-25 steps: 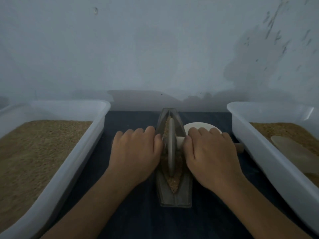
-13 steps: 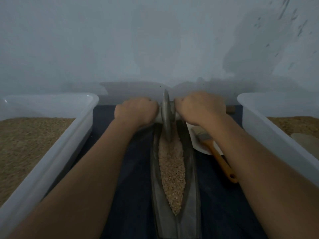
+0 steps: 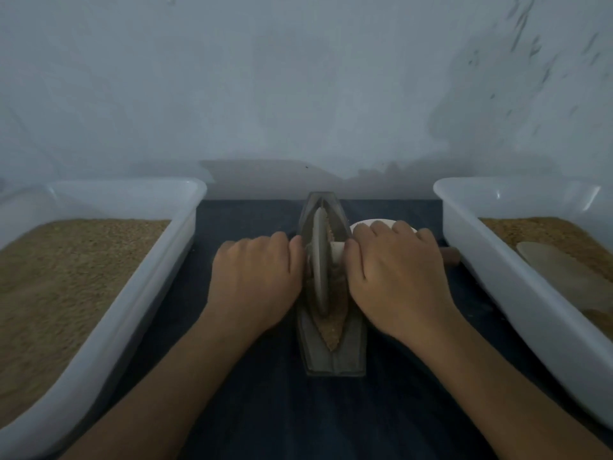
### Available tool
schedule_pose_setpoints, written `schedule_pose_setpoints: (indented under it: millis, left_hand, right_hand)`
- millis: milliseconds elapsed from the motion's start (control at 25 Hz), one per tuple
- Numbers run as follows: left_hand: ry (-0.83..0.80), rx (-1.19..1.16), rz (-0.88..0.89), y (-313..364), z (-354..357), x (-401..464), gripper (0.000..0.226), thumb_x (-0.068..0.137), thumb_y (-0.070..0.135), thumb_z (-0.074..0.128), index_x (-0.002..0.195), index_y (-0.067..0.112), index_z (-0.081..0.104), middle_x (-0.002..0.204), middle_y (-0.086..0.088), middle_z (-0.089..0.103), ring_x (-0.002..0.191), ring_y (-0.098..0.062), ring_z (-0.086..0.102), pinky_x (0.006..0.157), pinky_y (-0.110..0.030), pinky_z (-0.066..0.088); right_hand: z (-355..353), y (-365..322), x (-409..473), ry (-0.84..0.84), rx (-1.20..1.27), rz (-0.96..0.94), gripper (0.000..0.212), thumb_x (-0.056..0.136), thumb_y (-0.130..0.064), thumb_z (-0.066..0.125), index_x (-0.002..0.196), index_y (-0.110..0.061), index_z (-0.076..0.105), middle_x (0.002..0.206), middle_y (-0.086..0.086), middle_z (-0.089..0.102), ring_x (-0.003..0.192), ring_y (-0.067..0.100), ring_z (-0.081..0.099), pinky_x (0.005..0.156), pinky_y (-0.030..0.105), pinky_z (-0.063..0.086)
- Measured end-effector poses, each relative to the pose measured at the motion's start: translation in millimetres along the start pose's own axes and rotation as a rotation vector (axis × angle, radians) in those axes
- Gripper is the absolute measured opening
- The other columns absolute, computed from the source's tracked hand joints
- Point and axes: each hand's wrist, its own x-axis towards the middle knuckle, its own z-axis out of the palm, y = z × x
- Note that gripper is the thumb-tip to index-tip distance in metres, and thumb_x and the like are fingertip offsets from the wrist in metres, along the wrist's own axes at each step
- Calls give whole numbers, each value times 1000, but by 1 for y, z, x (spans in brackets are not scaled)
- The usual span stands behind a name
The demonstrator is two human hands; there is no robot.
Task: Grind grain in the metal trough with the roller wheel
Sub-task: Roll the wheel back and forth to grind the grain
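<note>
Grain (image 3: 332, 330) in a narrow tan strip along the floor of the metal trough (image 3: 332, 355), at centre frame, long axis running from the lower middle up toward the wall (image 3: 298, 78). Roller wheel (image 3: 320, 257) standing on edge in the trough's groove, roughly at mid-length, grain visible below it in the frame and a little beside its right face. Left hand (image 3: 253, 280) just left of the wheel, knuckles up, fingers curled down over the axle handle, which stays hidden beneath them. Right hand (image 3: 398, 277) just right of the wheel, fingers likewise wrapped over the pale axle handle (image 3: 337, 252), a short stretch of it showing between thumb side and wheel, its brown end (image 3: 450, 255) poking out past the far side of the hand. Both forearms reaching in from the bottom corners.

White dish (image 3: 365, 224) partly hidden behind the right hand's fingers, just right of the trough's upper end. Dark blue cloth (image 3: 265, 410) under everything. Large white tub (image 3: 139, 293) at left frame, filled with tan grain. Second white tub (image 3: 497, 277) at right frame, also holding grain, with a pale flat scoop (image 3: 564, 270) lying on top of it.
</note>
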Motion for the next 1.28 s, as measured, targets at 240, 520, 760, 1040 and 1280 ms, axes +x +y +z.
schedule_pose_setpoints:
  millis: [240, 520, 760, 1040, 1280]
  left_hand:
    - [-3, -49, -120, 2, -7, -20, 47, 104, 48, 0, 83, 32, 39, 75, 9, 44, 60, -11, 39, 59, -36, 26]
    - [-213, -115, -170, -20, 20, 88, 48, 100, 44, 19, 106, 23, 61, 121, -8, 65, 109, -36, 62, 78, -41, 36]
    - [-275, -236, -321, -33, 31, 136, 46, 102, 43, 30, 123, 20, 64, 137, -12, 61, 120, -38, 58, 83, -43, 33]
    - [-37, 21, -11, -11, 12, 38, 28, 103, 33, 24, 87, 21, 43, 81, 2, 54, 66, -23, 50, 58, -35, 32]
    - [66, -74, -143, 8, -9, -21, 43, 105, 48, 6, 76, 32, 32, 71, 10, 39, 60, -11, 32, 68, -38, 28]
  right_hand:
    - [-5, -1, -7, 27, -17, -85, 45, 102, -44, 13, 91, -28, 53, 86, -9, 53, 77, 16, 47, 77, 40, 42]
    - [39, 26, 85, -201, 19, 97, 51, 104, -45, 19, 72, -22, 53, 71, -4, 47, 62, 17, 38, 60, 35, 23]
    - [50, 33, 130, -257, 66, 105, 49, 107, -44, 26, 67, -23, 46, 73, 1, 50, 64, 16, 40, 67, 35, 32]
    - [18, 6, 35, 9, -21, 2, 53, 98, -45, 7, 62, -26, 41, 56, -7, 42, 48, 14, 35, 49, 32, 23]
    - [-7, -1, -27, 82, 1, -52, 32, 106, -40, 18, 84, -32, 40, 75, -12, 42, 68, 15, 39, 70, 40, 35]
